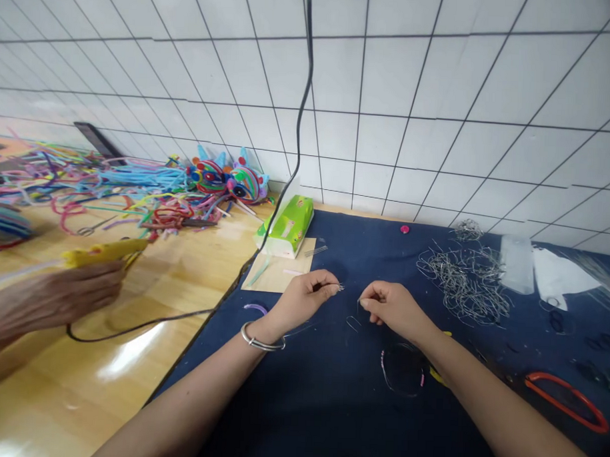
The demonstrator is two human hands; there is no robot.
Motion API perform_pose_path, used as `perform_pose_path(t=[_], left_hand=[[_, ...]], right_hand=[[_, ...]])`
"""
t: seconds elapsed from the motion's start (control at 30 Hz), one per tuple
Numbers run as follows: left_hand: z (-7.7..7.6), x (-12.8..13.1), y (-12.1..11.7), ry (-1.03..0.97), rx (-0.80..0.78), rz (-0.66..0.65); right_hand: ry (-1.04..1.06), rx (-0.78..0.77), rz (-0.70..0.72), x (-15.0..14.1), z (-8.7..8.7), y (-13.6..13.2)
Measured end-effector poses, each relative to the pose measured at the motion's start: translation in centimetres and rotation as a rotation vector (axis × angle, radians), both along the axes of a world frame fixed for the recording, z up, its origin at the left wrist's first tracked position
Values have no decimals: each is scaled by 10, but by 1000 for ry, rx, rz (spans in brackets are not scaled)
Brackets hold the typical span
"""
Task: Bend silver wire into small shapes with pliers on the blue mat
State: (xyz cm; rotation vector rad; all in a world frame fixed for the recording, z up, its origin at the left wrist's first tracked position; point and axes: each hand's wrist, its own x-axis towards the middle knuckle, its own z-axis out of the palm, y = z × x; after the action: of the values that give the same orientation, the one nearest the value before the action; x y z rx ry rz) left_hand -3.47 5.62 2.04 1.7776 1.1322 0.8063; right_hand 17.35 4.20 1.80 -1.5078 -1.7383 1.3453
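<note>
Navy cloth [289, 401] bears a beaded loop [422, 379] at 5 o'clock from the fingers. Left hand [298, 303] pinches fine wire pieces [341, 288]; right hand [393, 303] pinches one wire [358, 304], likely light, springy: grip near ends. Wire tangle [466, 284]: 3 o'clock.

We logged: striped ball [5, 226], desk's left side, was cut off by view; co-worker's hand [90, 291] was blurred; wire bits [340, 287] in our left hand [307, 296] were too small to count.

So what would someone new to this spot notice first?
Probably the bright green packet by the tiled wall, at the cloth's left edge. Then the tangle of silvery wires on the right, and the colourful pile on the wooden surface at left.
</note>
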Motion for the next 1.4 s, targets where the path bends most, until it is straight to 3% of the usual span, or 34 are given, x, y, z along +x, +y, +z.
perform_pose_path(t=[0.2, 0.5, 0.73, 1.0, 1.2, 1.4], left_hand=[[-9, -12, 9, 383, 268, 30], [-16, -10, 12, 692, 472, 41], [-18, -10, 15, 766, 520, 28], [-8, -8, 11, 840, 610, 33], [-2, -7, 9, 883, 696, 29], [-2, -2, 1, 701, 665, -92]], right_hand=[[-399, 298, 216, 0, -1, -1], [-540, 393, 194, -6, -5, -6], [-545, 408, 187, -7, -6, -6], [-524, 438, 156, -6, -9, -6], [-533, 594, 110, -7, -13, -9], [-532, 886, 79, -6, -12, -11]])
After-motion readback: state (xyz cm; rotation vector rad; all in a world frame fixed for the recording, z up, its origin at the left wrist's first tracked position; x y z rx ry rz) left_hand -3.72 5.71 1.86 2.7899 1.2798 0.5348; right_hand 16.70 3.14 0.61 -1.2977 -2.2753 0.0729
